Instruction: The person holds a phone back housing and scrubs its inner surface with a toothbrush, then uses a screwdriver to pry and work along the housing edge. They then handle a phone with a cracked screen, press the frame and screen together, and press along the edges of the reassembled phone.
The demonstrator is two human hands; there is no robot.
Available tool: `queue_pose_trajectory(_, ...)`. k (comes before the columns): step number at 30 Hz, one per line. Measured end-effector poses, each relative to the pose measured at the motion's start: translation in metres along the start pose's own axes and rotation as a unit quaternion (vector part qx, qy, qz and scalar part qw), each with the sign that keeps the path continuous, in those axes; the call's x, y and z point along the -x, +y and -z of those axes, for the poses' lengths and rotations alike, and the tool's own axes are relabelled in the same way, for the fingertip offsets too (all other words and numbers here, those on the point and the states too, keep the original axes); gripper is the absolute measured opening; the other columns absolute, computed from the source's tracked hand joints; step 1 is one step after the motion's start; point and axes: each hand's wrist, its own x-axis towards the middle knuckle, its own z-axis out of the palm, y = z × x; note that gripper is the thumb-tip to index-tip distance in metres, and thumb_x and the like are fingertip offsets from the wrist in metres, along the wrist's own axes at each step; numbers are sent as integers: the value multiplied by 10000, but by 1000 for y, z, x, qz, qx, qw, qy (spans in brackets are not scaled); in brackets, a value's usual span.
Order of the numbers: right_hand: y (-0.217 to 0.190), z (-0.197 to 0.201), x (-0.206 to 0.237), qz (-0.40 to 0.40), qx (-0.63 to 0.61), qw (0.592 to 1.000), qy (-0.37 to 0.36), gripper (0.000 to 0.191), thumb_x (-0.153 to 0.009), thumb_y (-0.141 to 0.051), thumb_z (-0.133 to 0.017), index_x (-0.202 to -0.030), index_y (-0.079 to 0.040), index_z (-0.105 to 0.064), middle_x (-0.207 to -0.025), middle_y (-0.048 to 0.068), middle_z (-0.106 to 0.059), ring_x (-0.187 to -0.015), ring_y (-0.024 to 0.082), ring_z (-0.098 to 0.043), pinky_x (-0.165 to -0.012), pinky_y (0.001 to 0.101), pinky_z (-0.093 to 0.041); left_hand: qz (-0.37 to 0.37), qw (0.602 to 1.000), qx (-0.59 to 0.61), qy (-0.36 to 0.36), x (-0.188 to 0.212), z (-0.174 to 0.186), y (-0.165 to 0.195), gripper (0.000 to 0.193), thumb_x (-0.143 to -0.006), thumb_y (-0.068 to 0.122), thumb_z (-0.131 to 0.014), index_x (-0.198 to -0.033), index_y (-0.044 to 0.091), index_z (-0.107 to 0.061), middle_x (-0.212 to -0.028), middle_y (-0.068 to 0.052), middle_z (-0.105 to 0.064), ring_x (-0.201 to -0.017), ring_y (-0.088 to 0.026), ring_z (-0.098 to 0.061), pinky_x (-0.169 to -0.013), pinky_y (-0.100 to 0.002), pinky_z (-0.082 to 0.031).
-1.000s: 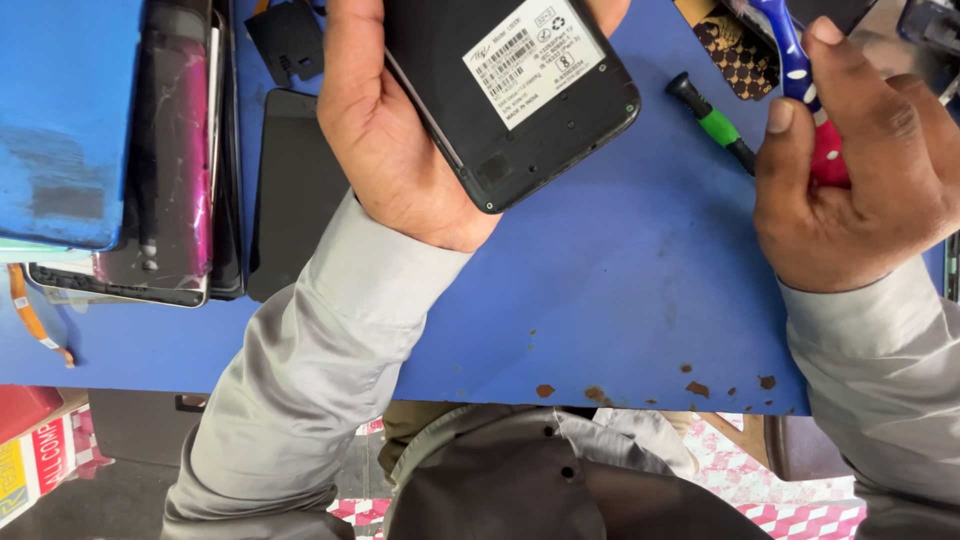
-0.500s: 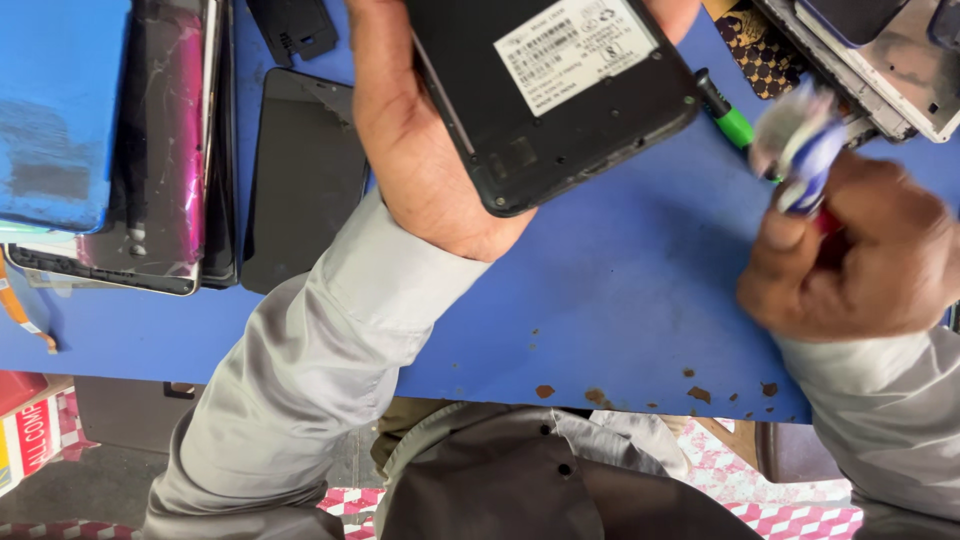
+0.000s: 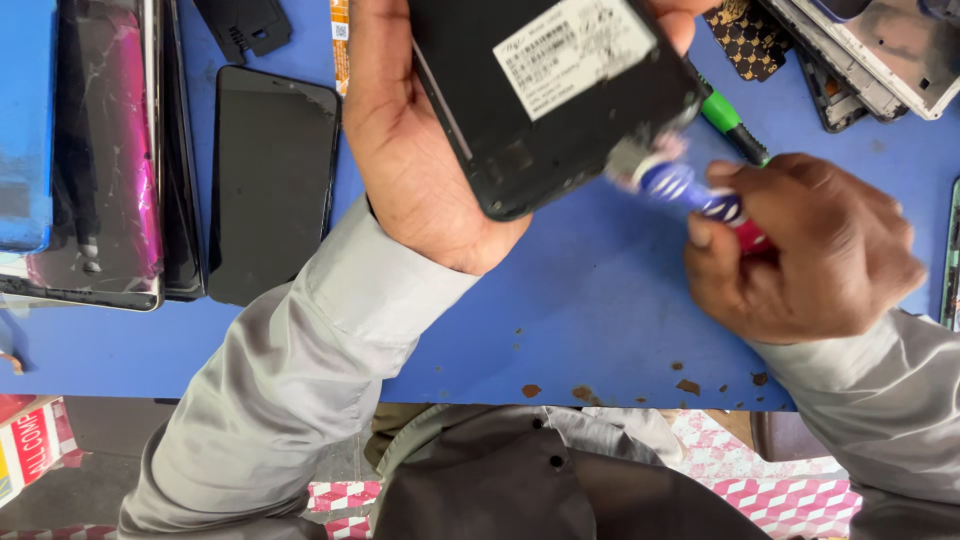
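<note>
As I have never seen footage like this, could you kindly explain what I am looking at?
This is one picture from a camera worn on a person's head, looking down at their own two bare hands over a blue table. The left hand holds a black phone with its back up, a white label on it. The right hand has its grip around a blue and red tool, blurred, with its tip near the phone's lower corner. On the table lie another dark phone, a cracked pink screen and a green-handled screwdriver.
</note>
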Motion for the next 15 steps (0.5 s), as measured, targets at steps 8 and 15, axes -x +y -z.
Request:
queue_pose_trajectory(8,1,-8,3,17,-35,999,-23,261,-1012,-164,-754,-1076,63,-642,-739,151,-654,-528,222,-604,-505,372,-507,13,998,-61,-25,2,6,0,849,-1089,665,-196,-1365,-76,-503,-1289,-352,-635,-1150,-403,-621,-1025,-442,-526)
queue_pose_trajectory(15,8,-18,8,36,-98,994,-29,245,-975,-144,-760,-1047,56,-638,-676,109,-609,-547,209,-585,-479,358,-458,-49,986,-132,-90,3,10,3,840,-1124,743,-272,-1283,-36,-542,-1201,-283,-676,-1045,-346,-676,-933,-426,-560)
